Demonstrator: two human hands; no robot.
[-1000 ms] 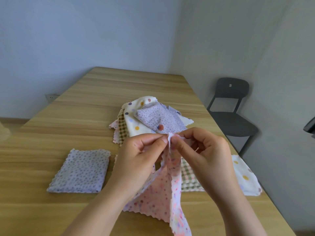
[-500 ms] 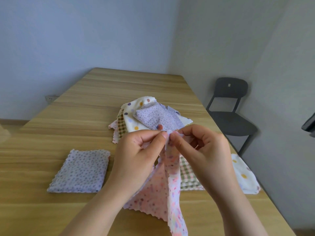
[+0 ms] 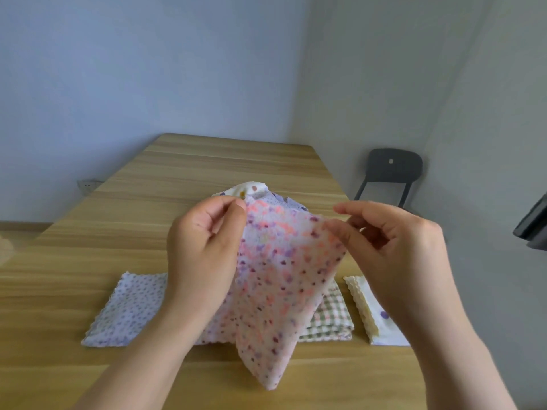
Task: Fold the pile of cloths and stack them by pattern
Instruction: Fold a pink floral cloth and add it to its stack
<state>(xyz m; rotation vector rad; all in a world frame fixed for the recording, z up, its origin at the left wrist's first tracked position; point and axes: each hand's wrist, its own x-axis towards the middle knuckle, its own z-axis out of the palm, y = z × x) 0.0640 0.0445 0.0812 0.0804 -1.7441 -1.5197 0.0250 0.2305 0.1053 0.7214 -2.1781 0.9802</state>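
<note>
Pink dotted cloth (image 3: 281, 291) hangs above the surface (image 3: 207, 173), its top corners pinched by left hand (image 3: 204, 247) and right hand (image 3: 393, 253).

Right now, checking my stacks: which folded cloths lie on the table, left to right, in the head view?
Lavender dotted cloth, green checked cloth, cream dotted cloth. The pink cloth held by left hand and right hand overlaps, so skipped.

One wide-angle view is taken from head height at the near end of the tabletop (image 3: 207, 161), aimed forward and down along it; the near edge is seen close, the corner walls (image 3: 148, 69) and chair (image 3: 393, 168) farther back.
</note>
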